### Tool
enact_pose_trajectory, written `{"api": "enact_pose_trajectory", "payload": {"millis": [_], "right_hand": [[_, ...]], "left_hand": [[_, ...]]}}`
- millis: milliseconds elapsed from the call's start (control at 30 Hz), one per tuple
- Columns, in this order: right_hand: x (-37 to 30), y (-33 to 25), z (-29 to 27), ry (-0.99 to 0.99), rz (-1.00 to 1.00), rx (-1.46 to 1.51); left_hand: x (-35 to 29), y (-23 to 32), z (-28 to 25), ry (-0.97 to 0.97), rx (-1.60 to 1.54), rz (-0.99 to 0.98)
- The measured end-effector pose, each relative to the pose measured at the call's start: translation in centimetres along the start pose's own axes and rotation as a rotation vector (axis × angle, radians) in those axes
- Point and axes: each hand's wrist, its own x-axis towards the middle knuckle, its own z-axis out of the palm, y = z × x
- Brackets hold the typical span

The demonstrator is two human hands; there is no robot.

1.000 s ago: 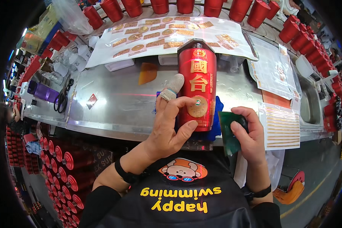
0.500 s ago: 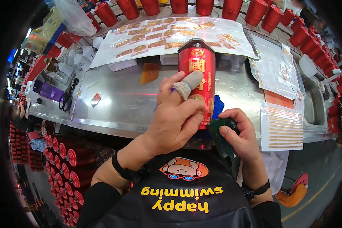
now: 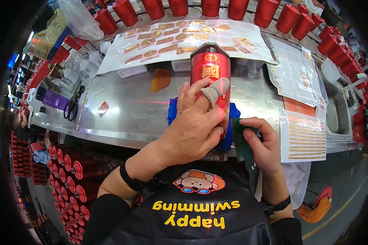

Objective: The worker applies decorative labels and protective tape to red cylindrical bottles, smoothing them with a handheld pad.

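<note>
A red cylindrical canister [image 3: 197,72] with gold labels and a dark faceted end lies on the bench in front of me, pointing away, with blue cloth [image 3: 235,110] under it. My left hand [image 3: 192,126] lies over its near half, closed around it; a knitted finger cot [image 3: 216,92] covers one finger, which rests along the top. The hand hides much of the labelling there. Just right of the canister and apart from it, my right hand [image 3: 263,141] pinches a thin dark green scraper [image 3: 242,145] between thumb and fingers.
Beyond the canister lies a white sheet of gold stickers [image 3: 118,48]. At right are a sheet of gold strips [image 3: 302,136] and a sink [image 3: 338,107]. Red canisters [image 3: 180,7] line the back. Left are black scissors [image 3: 71,107], an amber sheet [image 3: 161,79] and stacked red canisters [image 3: 65,192].
My left hand has flattened further over the canister, covering more of it. The scraper has moved slightly right, away from the canister. More blue cloth shows at left, and the back row of canisters has shifted.
</note>
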Motion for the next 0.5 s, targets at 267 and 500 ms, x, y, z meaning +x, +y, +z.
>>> {"api": "enact_pose_trajectory", "payload": {"millis": [267, 500], "right_hand": [[1.3, -1.5, 1.5, -0.089, -0.254, -0.444], [1.5, -2.4, 2.6, -0.019, -0.223, -0.569]], "left_hand": [[-0.4, -0.2, 0.2, 0.044, -0.083, -0.010], [-2.1, -1.4, 0.4, 0.219, -0.322, -0.137]]}}
